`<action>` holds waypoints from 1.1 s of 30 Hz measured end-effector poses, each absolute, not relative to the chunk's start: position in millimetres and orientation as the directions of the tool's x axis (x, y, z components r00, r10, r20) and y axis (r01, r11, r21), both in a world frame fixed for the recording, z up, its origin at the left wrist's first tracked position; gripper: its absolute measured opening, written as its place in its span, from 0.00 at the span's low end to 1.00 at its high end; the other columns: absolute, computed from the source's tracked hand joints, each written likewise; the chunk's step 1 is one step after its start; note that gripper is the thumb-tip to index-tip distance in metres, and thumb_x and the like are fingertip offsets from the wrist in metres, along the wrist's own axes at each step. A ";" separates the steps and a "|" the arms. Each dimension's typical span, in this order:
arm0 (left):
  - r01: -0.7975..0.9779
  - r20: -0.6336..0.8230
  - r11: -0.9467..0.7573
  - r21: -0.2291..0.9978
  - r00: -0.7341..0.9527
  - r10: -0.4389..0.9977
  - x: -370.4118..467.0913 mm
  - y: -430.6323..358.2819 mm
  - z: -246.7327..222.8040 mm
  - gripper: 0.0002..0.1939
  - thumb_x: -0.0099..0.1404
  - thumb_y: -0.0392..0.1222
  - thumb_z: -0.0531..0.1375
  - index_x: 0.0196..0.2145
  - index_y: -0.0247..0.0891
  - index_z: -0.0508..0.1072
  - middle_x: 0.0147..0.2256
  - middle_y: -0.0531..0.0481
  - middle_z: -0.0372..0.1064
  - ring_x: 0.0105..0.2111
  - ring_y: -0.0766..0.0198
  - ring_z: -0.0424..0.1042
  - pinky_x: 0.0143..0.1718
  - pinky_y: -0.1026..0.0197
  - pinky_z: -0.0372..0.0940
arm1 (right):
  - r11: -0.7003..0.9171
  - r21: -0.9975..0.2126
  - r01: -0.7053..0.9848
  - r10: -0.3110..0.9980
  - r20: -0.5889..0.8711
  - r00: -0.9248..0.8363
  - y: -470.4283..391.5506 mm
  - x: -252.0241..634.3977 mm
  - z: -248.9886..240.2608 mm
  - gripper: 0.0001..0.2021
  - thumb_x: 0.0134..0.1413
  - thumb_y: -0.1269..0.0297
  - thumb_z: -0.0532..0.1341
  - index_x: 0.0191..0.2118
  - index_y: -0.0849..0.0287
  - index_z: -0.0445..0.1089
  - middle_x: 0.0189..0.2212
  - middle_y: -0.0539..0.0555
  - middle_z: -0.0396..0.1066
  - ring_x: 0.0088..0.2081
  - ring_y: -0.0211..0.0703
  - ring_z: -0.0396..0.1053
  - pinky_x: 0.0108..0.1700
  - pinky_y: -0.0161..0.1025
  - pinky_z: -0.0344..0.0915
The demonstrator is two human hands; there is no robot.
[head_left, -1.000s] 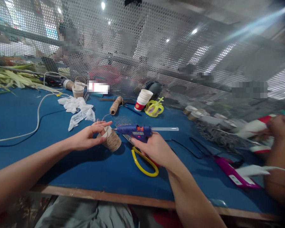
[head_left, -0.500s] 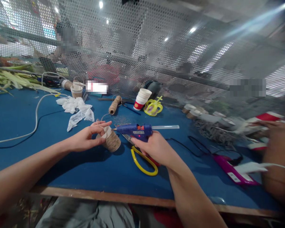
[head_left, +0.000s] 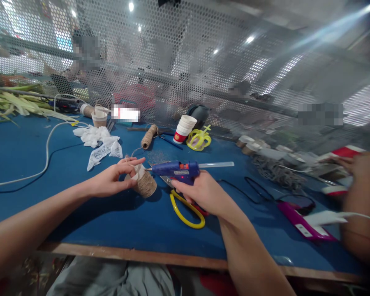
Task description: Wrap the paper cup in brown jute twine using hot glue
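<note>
My left hand [head_left: 119, 179] grips a paper cup wrapped in brown twine [head_left: 146, 184], tilted on its side near the middle of the table. In my right hand [head_left: 200, 187] is a blue glue gun [head_left: 175, 169], its nozzle at the cup's rim and a clear glue stick [head_left: 217, 165] protruding from its back. Scissors with a yellow handle [head_left: 188, 213] lie under the gun and my right hand. From the cup, a strand of twine leads up to a twine spool [head_left: 149, 137].
Behind are stacked paper cups [head_left: 185, 128], a yellow crown shape [head_left: 199, 140] and white crumpled cloth [head_left: 95, 136]. At right lie a purple power strip [head_left: 305, 222] and grey cord [head_left: 276, 170], beside another person's arm [head_left: 362, 205]. Green husks [head_left: 15, 102] lie far left.
The glue gun and my right hand have shifted very slightly to the right. My left hand keeps its hold on the cup. The other person's hand at the right has moved slightly.
</note>
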State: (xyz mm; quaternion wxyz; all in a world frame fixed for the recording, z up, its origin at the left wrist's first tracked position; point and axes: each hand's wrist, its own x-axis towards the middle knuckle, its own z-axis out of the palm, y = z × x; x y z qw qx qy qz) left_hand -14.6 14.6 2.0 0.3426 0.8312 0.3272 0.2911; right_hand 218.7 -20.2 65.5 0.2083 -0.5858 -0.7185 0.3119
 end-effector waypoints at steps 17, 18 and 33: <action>0.355 0.241 -0.533 0.768 0.611 0.754 -13.4 14.0 3.1 0.09 0.60 0.42 0.54 0.24 0.38 0.64 0.60 0.43 0.53 0.62 0.56 0.46 0.62 0.49 0.36 | 0.100 -0.731 0.675 0.973 -0.071 -0.221 -21.9 218.3 66.4 0.19 0.48 0.63 0.58 0.11 0.58 0.55 0.08 0.45 0.58 0.13 0.31 0.57 0.20 0.30 0.56; 0.357 0.239 -0.532 0.767 0.611 0.754 -13.4 14.1 3.0 0.09 0.60 0.42 0.54 0.24 0.38 0.64 0.60 0.44 0.52 0.62 0.56 0.46 0.62 0.48 0.36 | 0.098 -0.730 0.677 0.973 -0.073 -0.220 -21.7 218.2 66.1 0.19 0.48 0.63 0.58 0.12 0.58 0.55 0.08 0.45 0.58 0.13 0.31 0.57 0.20 0.30 0.56; 0.362 0.239 -0.540 0.760 0.617 0.750 -12.8 13.6 4.7 0.09 0.61 0.42 0.55 0.24 0.38 0.63 0.61 0.42 0.50 0.62 0.56 0.47 0.61 0.46 0.39 | 0.236 -0.716 0.657 0.950 0.030 -0.310 -33.0 213.4 59.7 0.09 0.46 0.65 0.58 0.19 0.57 0.61 0.12 0.45 0.60 0.15 0.34 0.56 0.18 0.32 0.55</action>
